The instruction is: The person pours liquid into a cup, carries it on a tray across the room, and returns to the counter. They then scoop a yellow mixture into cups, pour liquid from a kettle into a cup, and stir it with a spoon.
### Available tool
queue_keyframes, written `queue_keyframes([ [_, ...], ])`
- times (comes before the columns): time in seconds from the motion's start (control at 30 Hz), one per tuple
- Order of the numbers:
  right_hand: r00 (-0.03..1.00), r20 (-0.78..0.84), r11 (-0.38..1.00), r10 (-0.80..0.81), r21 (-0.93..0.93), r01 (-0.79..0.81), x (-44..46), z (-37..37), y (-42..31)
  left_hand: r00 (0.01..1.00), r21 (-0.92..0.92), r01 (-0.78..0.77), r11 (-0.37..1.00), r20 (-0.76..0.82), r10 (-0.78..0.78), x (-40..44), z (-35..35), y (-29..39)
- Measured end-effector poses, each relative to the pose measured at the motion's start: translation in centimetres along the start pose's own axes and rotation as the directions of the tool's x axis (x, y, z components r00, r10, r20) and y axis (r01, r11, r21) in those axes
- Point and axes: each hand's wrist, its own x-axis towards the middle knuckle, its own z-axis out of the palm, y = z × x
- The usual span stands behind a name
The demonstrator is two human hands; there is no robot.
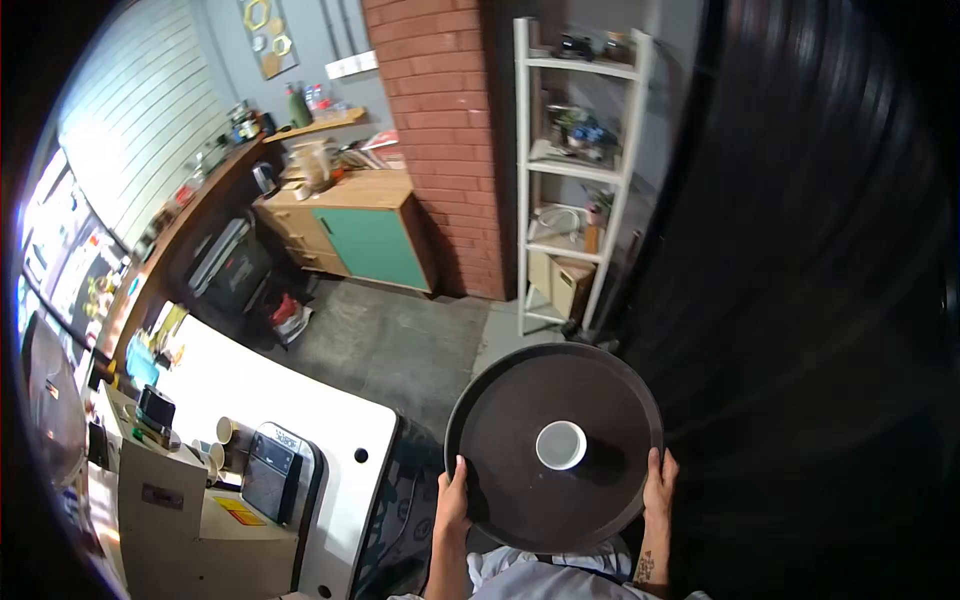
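Observation:
A round dark brown serving tray (520, 400) is held level in front of my body. My left hand (452, 498) grips its left rim, thumb on top and the other fingers mostly hidden beneath. On the opposite rim, my right hand (658, 484) holds on in the same way. Near the middle of the tray stands a small white cup (561, 445), upright and touched by neither hand. What the cup contains, if anything, I cannot make out.
To the left is a white counter (330, 410) with a coffee machine (160, 500), a digital scale (272, 470) and paper cups (226, 430). Ahead stand a green-door cabinet (375, 243), a brick pillar (440, 130) and a white shelf rack (575, 170). A dark surface (800, 300) fills the right.

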Motion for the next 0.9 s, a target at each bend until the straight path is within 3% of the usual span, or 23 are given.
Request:
queue_keyframes([
  [0.1, 0.976, 0.174, 0.990, -0.134, -0.026, 0.140, 7.2, 4.2, -1.7, 0.998, -0.039, -0.026, 0.999, -0.058, 0.024, 4.4, 1.9, 0.4],
  [0.17, 0.905, 0.246, 0.922, -0.346, -0.088, 0.377, 12.8, 8.1, -1.1, 0.993, -0.173, -0.052, 0.984, -0.115, 0.032, 7.0, 3.5, 1.5],
  [0.23, 0.864, 0.284, 0.899, -0.417, -0.014, 0.439, 16.0, 11.6, -6.4, 0.989, -0.194, -0.103, 0.976, -0.127, 0.079, 9.8, 4.6, 2.9],
  [0.3, 0.744, 0.433, 0.845, -0.509, 0.087, 0.527, 20.0, 15.5, -9.3, 0.972, -0.223, -0.177, 0.959, -0.195, 0.134, 12.3, 5.8, 4.2],
  [0.33, 0.717, 0.471, 0.839, -0.514, 0.100, 0.535, 21.6, 17.5, -10.6, 0.952, -0.238, -0.135, 0.962, -0.301, 0.059, 12.9, 6.9, 5.7],
  [0.43, 0.670, 0.566, 0.852, -0.480, 0.119, 0.511, 25.4, 23.9, -14.2, 0.902, -0.239, -0.180, 0.954, -0.428, 0.063, 15.6, 7.9, 8.1],
  [0.63, 0.496, 0.715, 0.831, -0.492, 0.217, 0.512, 29.0, 36.4, -19.0, 0.830, -0.268, -0.298, 0.916, -0.546, 0.111, 21.4, 7.3, 12.6],
  [0.7, 0.479, 0.720, 0.822, -0.502, 0.225, 0.523, 29.7, 40.3, -19.6, 0.813, -0.263, -0.319, 0.911, -0.570, 0.120, 24.2, 6.1, 13.9],
  [0.9, 0.519, 0.771, 0.916, -0.367, 0.204, 0.345, 30.1, 52.7, -23.1, 0.794, -0.186, -0.318, 0.930, -0.588, 0.154, 34.9, 2.0, 21.4],
])
